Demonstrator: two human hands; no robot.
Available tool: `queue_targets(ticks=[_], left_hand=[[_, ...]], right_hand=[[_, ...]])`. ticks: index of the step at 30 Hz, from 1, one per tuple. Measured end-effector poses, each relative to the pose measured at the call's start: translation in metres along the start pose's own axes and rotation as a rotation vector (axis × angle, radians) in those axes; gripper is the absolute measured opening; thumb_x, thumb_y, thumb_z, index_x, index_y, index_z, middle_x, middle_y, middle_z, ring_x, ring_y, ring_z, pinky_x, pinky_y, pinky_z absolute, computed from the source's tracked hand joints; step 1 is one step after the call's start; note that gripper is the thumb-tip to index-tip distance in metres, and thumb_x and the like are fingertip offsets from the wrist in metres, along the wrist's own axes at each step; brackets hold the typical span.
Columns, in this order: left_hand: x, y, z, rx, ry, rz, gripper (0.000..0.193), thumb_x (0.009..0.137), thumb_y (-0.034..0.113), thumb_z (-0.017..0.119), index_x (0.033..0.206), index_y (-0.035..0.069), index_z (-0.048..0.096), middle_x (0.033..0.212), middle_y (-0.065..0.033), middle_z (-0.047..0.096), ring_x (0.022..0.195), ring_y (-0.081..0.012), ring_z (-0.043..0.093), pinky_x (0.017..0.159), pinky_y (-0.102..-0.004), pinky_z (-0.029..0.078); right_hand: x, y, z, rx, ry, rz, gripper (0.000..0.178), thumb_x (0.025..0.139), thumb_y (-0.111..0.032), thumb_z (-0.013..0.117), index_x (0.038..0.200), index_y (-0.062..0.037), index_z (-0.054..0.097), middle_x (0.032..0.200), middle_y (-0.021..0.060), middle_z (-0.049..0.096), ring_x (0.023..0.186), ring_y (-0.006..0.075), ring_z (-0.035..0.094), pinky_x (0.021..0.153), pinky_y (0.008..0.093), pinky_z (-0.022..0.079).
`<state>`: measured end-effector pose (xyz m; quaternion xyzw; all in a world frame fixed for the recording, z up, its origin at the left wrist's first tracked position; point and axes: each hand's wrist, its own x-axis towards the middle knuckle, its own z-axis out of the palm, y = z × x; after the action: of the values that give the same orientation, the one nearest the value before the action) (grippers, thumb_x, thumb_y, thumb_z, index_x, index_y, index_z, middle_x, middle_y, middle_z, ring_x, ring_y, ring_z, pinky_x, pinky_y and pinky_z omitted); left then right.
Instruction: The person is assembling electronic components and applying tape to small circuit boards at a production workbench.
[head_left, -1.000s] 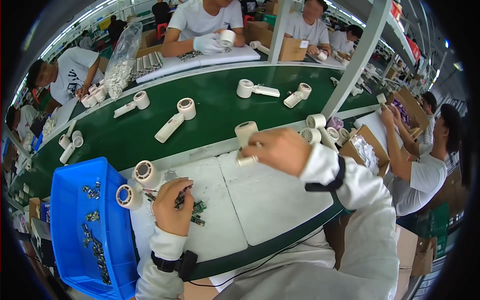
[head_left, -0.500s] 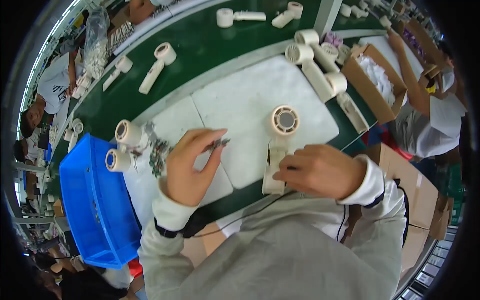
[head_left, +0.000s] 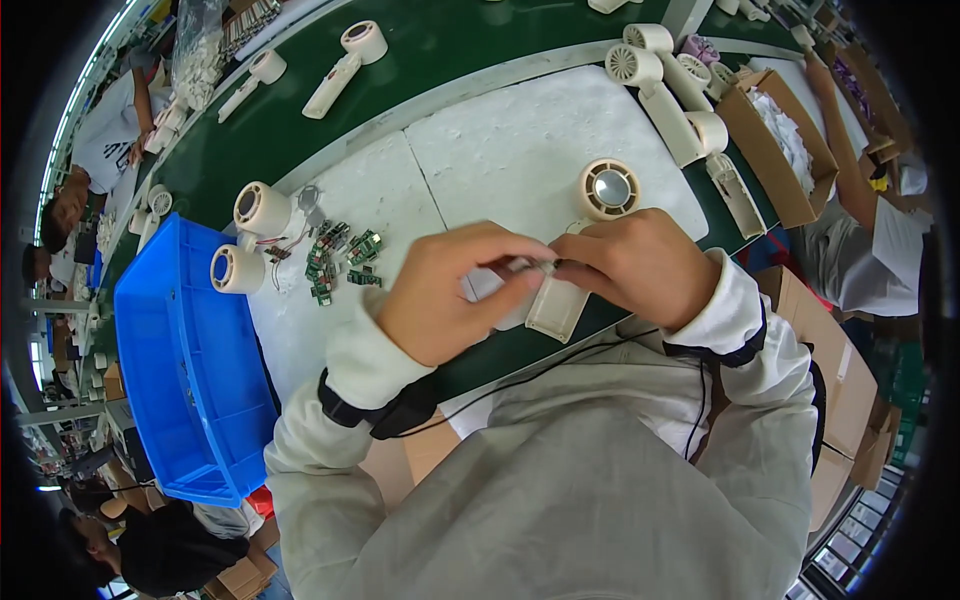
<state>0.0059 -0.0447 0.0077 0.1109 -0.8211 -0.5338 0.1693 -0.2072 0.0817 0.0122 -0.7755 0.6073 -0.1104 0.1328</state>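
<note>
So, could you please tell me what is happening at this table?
The person's left hand and right hand meet over the handle of a fan, with a small part at the fingertips, mostly hidden. The fan is at the white mat's near side, handle toward the person. To the left, green boards lie loose near two fan heads, beside a blue bin. More fans rest on the green belt.
</note>
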Motion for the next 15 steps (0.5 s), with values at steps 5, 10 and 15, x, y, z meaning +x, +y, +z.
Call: queue_targets(ticks=[5,10,15], left_hand=[[-0.005,-0.019,0.012,-0.211,-0.117,0.019,0.019,0.096,0.003,0.069,0.115,0.000,0.071,0.103,-0.0100,0.072,0.089,-0.0155,0.071,0.081,-0.0284,0.055],[-0.008,-0.028,0.011,-0.405,-0.116,-0.061,0.023,0.097,0.004,0.068,0.120,-0.002,0.068,0.105,-0.0086,0.072,0.090,-0.0144,0.070,0.083,-0.0278,0.055],[-0.006,-0.035,0.012,-0.518,0.094,-0.195,0.026,0.098,0.003,0.068,0.123,-0.004,0.066,0.106,-0.0074,0.072,0.091,-0.0140,0.070,0.085,-0.0284,0.055]], right_hand=[[0.003,0.013,0.005,0.082,0.154,-0.136,0.024,0.089,-0.011,0.073,0.112,-0.0069,0.073,0.077,0.0100,0.068,0.070,0.0276,0.069,0.065,0.0362,0.054],[0.003,0.010,0.018,0.293,0.341,0.002,0.020,0.088,-0.010,0.076,0.107,-0.0043,0.076,0.078,0.0111,0.069,0.065,0.0235,0.068,0.062,0.0326,0.054],[0.006,0.000,0.018,0.325,0.384,0.200,0.018,0.088,-0.012,0.078,0.104,-0.0037,0.077,0.080,0.0111,0.071,0.062,0.0196,0.067,0.059,0.0298,0.053]])
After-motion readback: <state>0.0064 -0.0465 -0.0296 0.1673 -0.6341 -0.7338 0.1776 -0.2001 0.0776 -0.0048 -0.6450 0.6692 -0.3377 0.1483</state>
